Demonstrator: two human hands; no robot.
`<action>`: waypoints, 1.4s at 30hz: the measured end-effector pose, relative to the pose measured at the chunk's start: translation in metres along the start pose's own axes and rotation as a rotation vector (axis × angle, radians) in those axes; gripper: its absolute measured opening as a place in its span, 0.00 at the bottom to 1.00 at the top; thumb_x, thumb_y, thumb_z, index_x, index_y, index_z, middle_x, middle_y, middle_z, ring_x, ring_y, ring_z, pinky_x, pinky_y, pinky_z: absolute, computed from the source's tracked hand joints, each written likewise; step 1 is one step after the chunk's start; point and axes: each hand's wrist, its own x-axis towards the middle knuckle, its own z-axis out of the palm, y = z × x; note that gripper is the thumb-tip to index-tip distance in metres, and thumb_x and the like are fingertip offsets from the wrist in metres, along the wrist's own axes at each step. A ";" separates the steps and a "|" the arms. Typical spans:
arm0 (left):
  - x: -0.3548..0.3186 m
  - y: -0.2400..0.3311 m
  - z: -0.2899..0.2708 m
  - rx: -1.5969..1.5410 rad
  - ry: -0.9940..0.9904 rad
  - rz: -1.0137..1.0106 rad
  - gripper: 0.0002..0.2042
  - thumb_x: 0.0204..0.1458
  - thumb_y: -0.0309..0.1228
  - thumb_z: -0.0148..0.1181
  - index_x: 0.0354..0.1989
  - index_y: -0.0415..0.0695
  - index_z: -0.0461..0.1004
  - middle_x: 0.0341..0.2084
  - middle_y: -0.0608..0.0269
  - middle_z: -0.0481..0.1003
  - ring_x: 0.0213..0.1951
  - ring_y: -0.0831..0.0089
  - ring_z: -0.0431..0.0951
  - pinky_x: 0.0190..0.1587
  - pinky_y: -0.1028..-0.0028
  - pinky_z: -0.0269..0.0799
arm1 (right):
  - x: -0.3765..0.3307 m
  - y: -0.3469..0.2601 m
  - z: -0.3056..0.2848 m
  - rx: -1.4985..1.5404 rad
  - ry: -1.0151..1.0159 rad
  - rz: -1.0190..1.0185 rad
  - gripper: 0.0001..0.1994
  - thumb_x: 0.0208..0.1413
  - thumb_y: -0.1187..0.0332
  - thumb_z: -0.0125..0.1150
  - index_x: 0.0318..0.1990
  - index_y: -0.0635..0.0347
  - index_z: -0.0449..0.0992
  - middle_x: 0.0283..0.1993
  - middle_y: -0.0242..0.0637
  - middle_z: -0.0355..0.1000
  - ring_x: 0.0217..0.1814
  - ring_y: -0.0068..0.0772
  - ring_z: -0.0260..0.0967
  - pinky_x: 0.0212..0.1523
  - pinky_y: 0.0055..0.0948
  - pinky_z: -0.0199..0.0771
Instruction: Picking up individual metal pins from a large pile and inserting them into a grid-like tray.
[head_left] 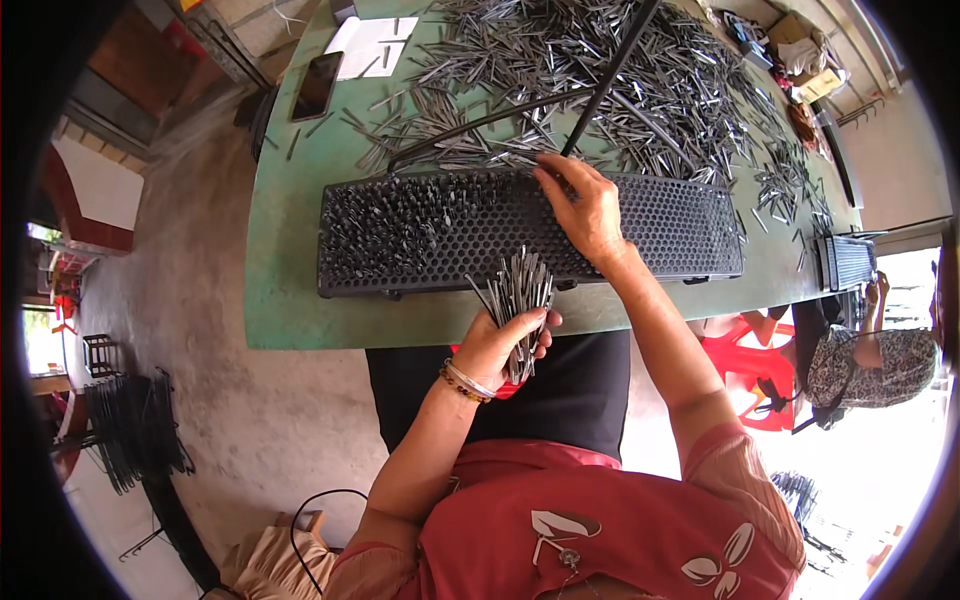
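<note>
Floor, grey concrete (215, 390), beneath all else.

Table (282, 305), green-topped, scuffed; spans the upper part of the view.

Heap of thin dark metal strips (690, 95), loose and crossing at all angles; covers the far part of the table, stragglers reaching toward its left and right sides.

Perforated tray (665, 235), black, long, rectangular, its face a close grid of round holes; lies along the table's near side, between the heap and the wearer. Left portion thickly set with standing strips (385, 230); much of the middle and right shows bare holes.

Co-worker in a patterned garment (872, 365), at far right, beside red plastic seating (745, 365).

Black bars (612, 70), slender, meeting above the heap behind the tray.

Hands, a pair, well apart. Right hand (588, 212): over the middle of the tray, fingers bent, tips by its far edge; whether they pinch a strip cannot be told. Left hand (500, 342): closed firmly round a bundle of strips (522, 285), held roughly upright at the tray's near edge, ends fanned.

Paper, white (358, 38), far left of table, several strips upon it.

Smartphone, dark-screened (317, 88), just beside the paper.

Bracelets, beaded and pale (466, 384), on the left wrist.
</note>
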 end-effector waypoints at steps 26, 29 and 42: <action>-0.003 -0.001 0.002 0.185 -0.027 0.168 0.08 0.53 0.32 0.58 0.37 0.40 0.74 0.30 0.65 0.77 0.26 0.82 0.73 0.26 0.81 0.69 | -0.024 -0.043 -0.045 0.448 -0.630 0.512 0.11 0.53 0.66 0.62 0.34 0.68 0.78 0.26 0.29 0.72 0.27 0.14 0.62 0.26 0.19 0.62; 0.001 -0.006 0.000 0.165 -0.026 0.169 0.08 0.53 0.32 0.58 0.36 0.40 0.73 0.30 0.65 0.77 0.26 0.82 0.73 0.26 0.81 0.69 | -0.022 -0.042 -0.046 0.496 -0.601 0.622 0.10 0.52 0.67 0.63 0.35 0.67 0.79 0.25 0.29 0.73 0.25 0.13 0.63 0.25 0.18 0.63; -0.001 -0.003 -0.001 0.091 0.025 0.086 0.07 0.53 0.31 0.58 0.37 0.43 0.71 0.28 0.64 0.76 0.23 0.81 0.72 0.23 0.81 0.69 | -0.015 -0.036 -0.045 0.471 -0.471 0.765 0.14 0.53 0.62 0.63 0.36 0.69 0.78 0.26 0.33 0.75 0.21 0.15 0.67 0.20 0.15 0.66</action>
